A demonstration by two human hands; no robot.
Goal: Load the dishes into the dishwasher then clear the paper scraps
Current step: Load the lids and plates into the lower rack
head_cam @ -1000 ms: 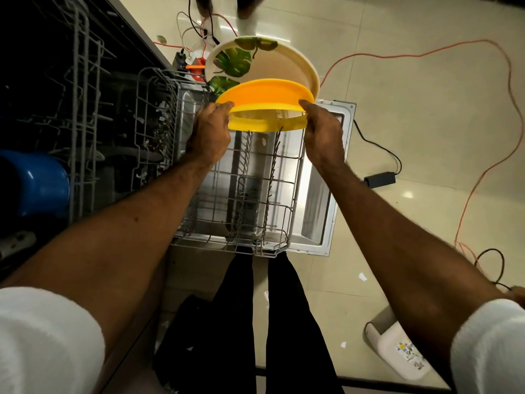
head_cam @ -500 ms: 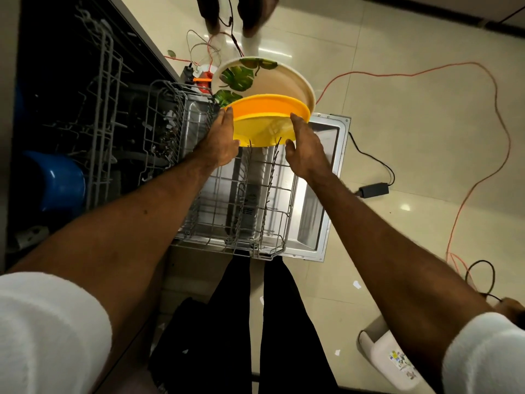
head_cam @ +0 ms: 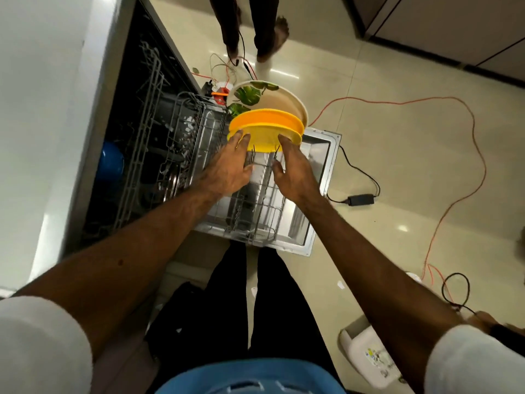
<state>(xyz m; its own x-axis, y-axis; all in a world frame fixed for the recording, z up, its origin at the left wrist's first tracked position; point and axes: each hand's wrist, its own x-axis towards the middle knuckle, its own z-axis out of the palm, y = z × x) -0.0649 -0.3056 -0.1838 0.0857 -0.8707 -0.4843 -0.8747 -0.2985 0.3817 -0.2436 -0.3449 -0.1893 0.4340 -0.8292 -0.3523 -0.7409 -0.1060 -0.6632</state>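
Kitchen corner seen from above, glossy beige floor tiles point(head_cam: 397, 155).
White panel point(head_cam: 42, 109) runs down the left side; dark-edged cabinet fronts point(head_cam: 454, 27) sit top right. An orange cable point(head_cam: 470, 118) snakes over the tiles on the right. A black power adapter point(head_cam: 360, 199) lies mid-floor on its lead, with a black cable loop point(head_cam: 467, 282) lower right. White bin point(head_cam: 366, 355) bottom right. A second person's bare feet point(head_cam: 281, 28) at the top edge, thin wires beside them. Small glare spot point(head_cam: 402, 228) on the tiles.

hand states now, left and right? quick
Left hand: open, straight fingers touching the yellow plate.
Right hand: open, fingers resting against the same plate's lower edge.
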